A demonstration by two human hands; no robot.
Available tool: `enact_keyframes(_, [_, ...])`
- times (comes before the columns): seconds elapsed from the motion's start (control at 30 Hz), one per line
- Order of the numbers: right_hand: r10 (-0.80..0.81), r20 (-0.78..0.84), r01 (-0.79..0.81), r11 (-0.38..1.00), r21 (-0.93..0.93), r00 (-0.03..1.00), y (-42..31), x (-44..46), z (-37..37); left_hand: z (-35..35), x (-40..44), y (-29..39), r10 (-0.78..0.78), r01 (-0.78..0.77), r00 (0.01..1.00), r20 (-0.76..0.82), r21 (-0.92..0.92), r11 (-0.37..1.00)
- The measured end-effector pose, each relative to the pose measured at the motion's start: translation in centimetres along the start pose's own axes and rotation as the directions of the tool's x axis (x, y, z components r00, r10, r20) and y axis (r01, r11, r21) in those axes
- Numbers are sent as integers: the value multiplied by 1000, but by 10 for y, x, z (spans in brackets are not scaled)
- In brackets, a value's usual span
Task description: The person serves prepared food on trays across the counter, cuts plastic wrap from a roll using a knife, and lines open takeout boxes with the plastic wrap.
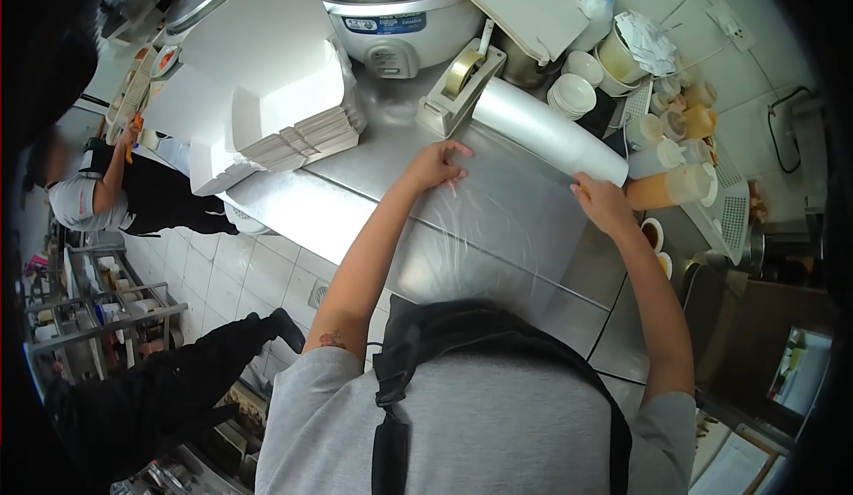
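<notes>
A large roll of clear plastic wrap (546, 129) lies on the steel table, and a sheet of its film (506, 219) stretches from it towards my body. My left hand (435, 166) is at the film's left edge, fingers curled and pinching it; wrinkles run down from there. Beside the roll's right end my right hand (606, 203) is closed, with a small yellow-orange bit showing at the fingers. What that bit belongs to is hidden. Just beyond my left hand stands a tape dispenser (458, 86) with a roll of tape.
Stacked white cardboard food boxes (298, 135) stand at the left, before a rice cooker (404, 28). Sauce bottles (666, 188) and small white bowls (573, 93) line the right side. A person (111, 184) in a dark apron stands across the floor; another person's dark-clothed leg (178, 366) is nearer.
</notes>
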State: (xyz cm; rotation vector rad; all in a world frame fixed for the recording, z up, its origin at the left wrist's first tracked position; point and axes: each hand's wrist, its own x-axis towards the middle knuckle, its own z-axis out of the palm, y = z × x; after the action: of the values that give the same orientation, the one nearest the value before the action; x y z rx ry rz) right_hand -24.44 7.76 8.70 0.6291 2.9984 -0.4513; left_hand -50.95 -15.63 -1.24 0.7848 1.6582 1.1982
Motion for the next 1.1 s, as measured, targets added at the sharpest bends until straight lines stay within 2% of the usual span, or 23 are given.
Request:
enact_keyframes(0.13, [0, -4, 0, 1000, 4, 1000, -2, 1, 2, -4, 0, 11, -84, 79, 995, 57, 88, 993])
enact_keyframes(0.27, [36, 23, -35, 999, -10, 999, -9, 2, -3, -2, 2, 14, -108, 102, 994, 23, 178, 979])
enact_keyframes(0.47, [22, 38, -14, 980, -201, 999, -12, 10, -6, 2, -2, 24, -147, 146, 989, -17, 269, 952])
enact_keyframes(0.77, [40, 57, -21, 954, -300, 998, -39, 1, -27, 3, 3, 29, -202, 196, 979, -23, 370, 908])
enact_keyframes(0.87, [16, 63, 7, 937, -348, 998, -19, -13, -31, 2, 3, 29, -220, 213, 975, -24, 364, 906])
enact_keyframes(1.1, [203, 69, -142, 854, -501, 977, 14, -98, -66, 3, 8, 19, -229, 230, 972, -48, 374, 898])
